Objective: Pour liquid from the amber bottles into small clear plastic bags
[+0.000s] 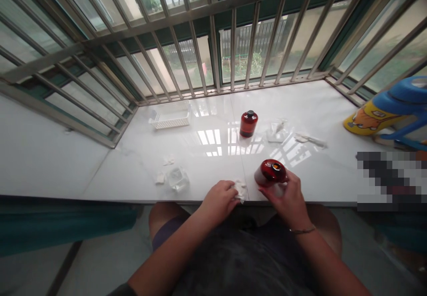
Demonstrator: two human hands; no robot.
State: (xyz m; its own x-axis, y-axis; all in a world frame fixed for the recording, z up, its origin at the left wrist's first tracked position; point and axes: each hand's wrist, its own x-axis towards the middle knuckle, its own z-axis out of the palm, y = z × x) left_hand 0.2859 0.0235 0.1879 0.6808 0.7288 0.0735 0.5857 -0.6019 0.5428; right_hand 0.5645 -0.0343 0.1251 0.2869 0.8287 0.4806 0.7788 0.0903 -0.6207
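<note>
My right hand is closed on a dark red, see-through bottle, tilted with its uncapped mouth towards me, close to the counter's front edge. In my left hand is a crumpled white tissue, pinched at the fingertips just left of that bottle. Farther back, a second red bottle with a black cap stands upright and holds some liquid. To the left of my left hand sits a clear plastic cup, with small white scraps beside it.
At the back left lies a white perforated basket. A clear plastic packet and a thin wrapped item lie right of the capped bottle. A large blue and yellow water bottle is at the right. Metal window bars border the glossy white counter.
</note>
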